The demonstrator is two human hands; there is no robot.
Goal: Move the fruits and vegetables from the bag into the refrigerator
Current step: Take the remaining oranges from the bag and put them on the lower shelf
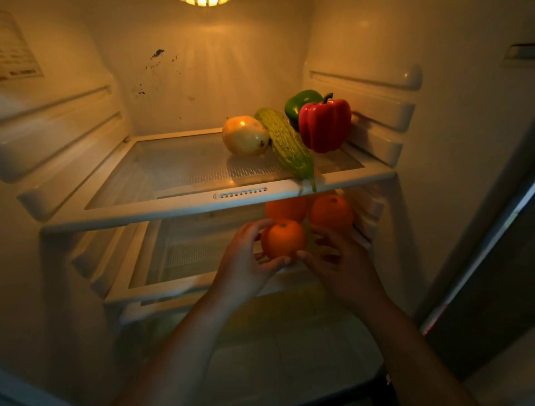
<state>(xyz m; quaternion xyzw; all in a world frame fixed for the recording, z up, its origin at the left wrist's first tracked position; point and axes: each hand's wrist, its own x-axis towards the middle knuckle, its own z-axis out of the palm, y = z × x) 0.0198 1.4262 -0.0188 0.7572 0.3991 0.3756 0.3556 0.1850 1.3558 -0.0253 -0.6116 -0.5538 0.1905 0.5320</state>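
I am looking into the open refrigerator. My left hand (pixel 246 260) cups an orange (pixel 285 239) from the left and below, at the front right of the middle shelf (pixel 179 285). My right hand (pixel 344 263) is spread on the orange's right side, its thumb touching the fruit's lower edge. Two more oranges (pixel 331 214) (pixel 285 207) sit behind it on that shelf. On the upper shelf (pixel 162 210) lie a yellow round fruit (pixel 244 134), a bumpy bitter gourd (pixel 286 143), a red bell pepper (pixel 324 124) and a green bell pepper (pixel 301 103). The bag is not in view.
The gourd's tip hangs over the upper shelf's front edge, just above the oranges. The left parts of both shelves are bare. Ribbed side walls (pixel 376 121) flank the shelves. A lamp (pixel 205 2) glows at the top. The door edge (pixel 474 278) stands at the right.
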